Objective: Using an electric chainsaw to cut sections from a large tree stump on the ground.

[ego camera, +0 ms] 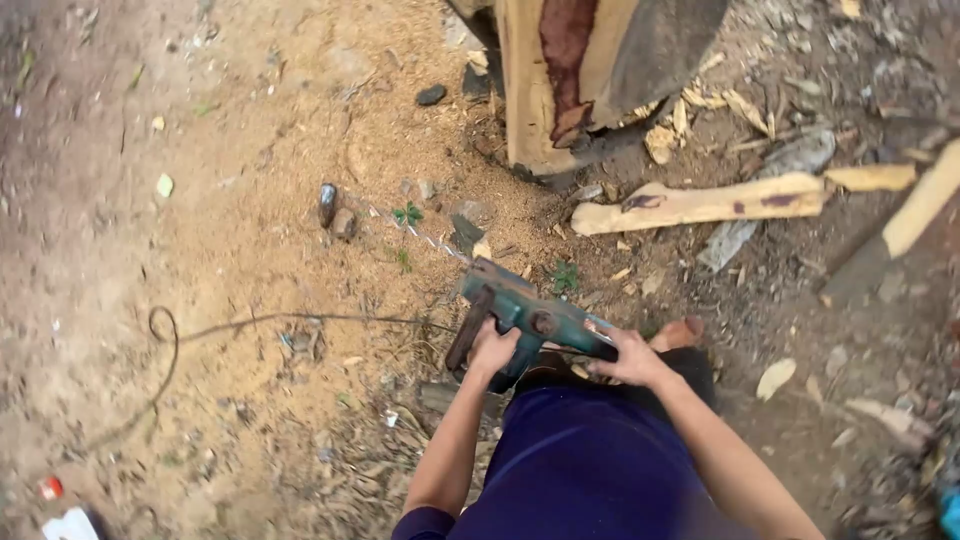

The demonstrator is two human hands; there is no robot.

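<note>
chainsaw (525, 312), one teal worn machine, sits low over the sawdust ground (250, 200), its thin chain bar (420, 235) pointing up-left. left hand (492, 350) is closed around its dark front handle (468, 327); right hand (632, 358) grips its rear end. beyond lie one big log (560, 70), one split plank (700, 203) and one cord (230, 325).

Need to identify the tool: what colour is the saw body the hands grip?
Teal-green, worn, in the head view: saw body.

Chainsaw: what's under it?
Under the chainsaw: sawdust-covered ground, a small weed beside it. Both hands, left and right, grip it. Ground directly beneath the body is hidden.
</note>
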